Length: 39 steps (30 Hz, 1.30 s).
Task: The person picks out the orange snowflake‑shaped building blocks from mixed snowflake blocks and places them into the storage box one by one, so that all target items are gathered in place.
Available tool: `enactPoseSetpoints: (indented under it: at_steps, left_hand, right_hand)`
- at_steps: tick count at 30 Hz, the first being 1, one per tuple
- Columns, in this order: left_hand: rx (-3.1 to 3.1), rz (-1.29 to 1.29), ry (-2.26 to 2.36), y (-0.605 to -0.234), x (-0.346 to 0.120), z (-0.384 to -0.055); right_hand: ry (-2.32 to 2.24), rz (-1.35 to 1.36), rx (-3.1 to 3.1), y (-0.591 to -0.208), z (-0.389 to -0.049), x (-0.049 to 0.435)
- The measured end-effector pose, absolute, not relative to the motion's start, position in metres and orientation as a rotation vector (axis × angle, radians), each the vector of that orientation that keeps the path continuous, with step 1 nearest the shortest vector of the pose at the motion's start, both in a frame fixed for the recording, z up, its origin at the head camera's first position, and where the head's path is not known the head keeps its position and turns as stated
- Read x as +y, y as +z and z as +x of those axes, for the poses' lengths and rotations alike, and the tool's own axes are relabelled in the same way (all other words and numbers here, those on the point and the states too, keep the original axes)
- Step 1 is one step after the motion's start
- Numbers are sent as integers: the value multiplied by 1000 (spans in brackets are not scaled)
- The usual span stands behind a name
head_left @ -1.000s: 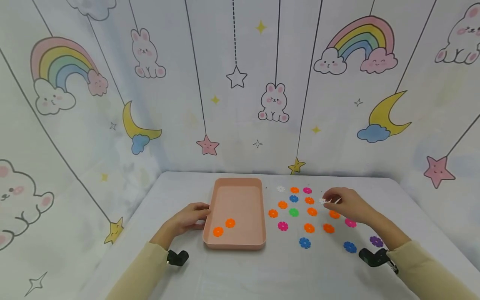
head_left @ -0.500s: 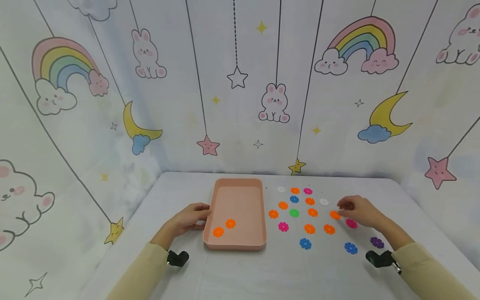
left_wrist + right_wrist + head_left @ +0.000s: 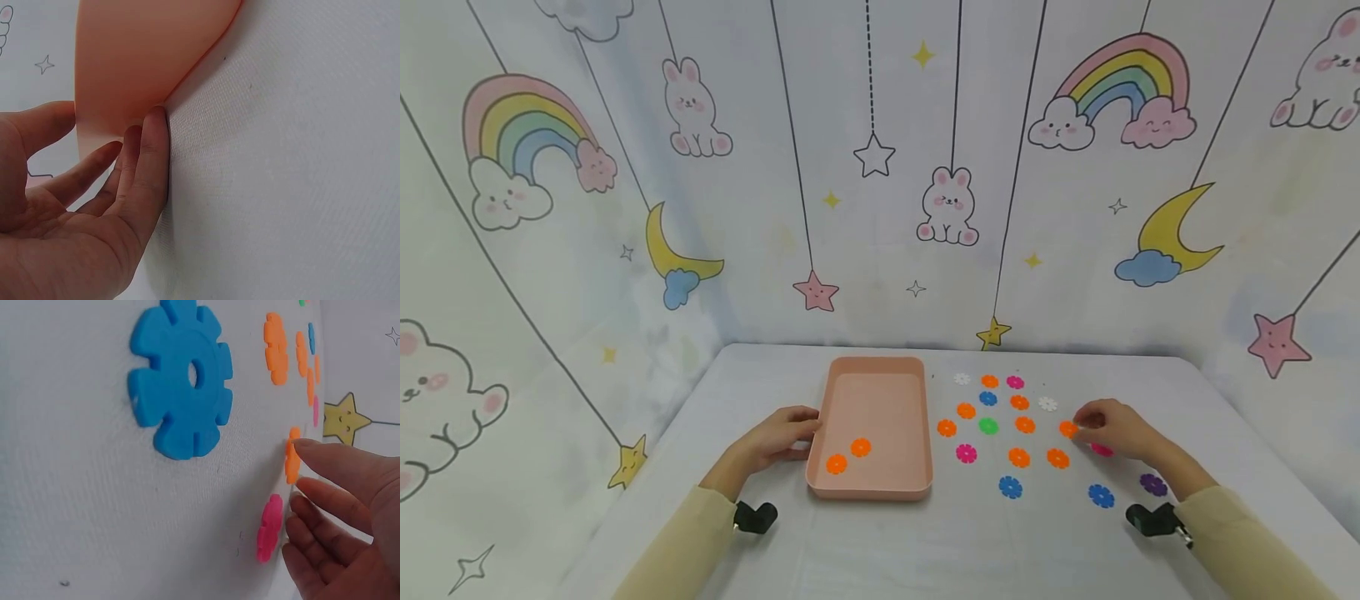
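My left hand (image 3: 784, 433) rests against the left side of a shallow peach tray (image 3: 880, 492). In the left wrist view the thumb is at the tray's rim and the other fingertips touch its outer wall, near the tablecloth. My right hand (image 3: 1116, 427) is low over an orange notched, flower-shaped plastic disc (image 3: 1067, 429) lying on the table. The right wrist view shows the thumb tip overlapping this orange disc (image 3: 292, 456), with the index fingertip at its lower edge. A pink disc (image 3: 270, 528) lies close by, partly covered by the right hand in the head view.
Two orange discs (image 3: 861, 447) lie inside the tray. Several orange, blue (image 3: 1101, 496), pink, white (image 3: 1047, 404) and green (image 3: 988, 426) discs are spread right of the tray. A purple disc (image 3: 1153, 484) lies near the right wrist. A cartoon-printed cloth backs the table.
My right hand has drawn back from the white disc, which now lies uncovered, and has come down to the orange disc nearer me. The left hand and tray have stayed put.
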<state>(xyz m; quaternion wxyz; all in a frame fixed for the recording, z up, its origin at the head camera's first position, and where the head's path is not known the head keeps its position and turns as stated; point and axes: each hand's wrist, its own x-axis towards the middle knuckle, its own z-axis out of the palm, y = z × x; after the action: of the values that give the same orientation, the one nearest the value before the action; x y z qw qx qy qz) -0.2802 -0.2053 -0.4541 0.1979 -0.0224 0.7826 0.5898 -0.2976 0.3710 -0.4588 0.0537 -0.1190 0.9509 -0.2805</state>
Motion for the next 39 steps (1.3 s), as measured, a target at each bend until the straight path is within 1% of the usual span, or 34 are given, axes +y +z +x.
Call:
enactPoseSetpoints:
  at_steps: [16, 22, 31, 39]
  left_hand:
    - [2199, -62, 1646, -457, -206, -280]
    - [2204, -54, 1638, -457, -206, -281]
    - [2208, -61, 1638, -457, -207, -282]
    - [2202, -75, 1641, -456, -205, -281]
  right_hand:
    - [-854, -345, 2941, -458, -291, 364]
    - [-894, -413, 2964, -451, -288, 358]
    - [-952, -472, 2975, -434, -286, 336]
    - [-1051, -467, 2927, -431, -287, 315]
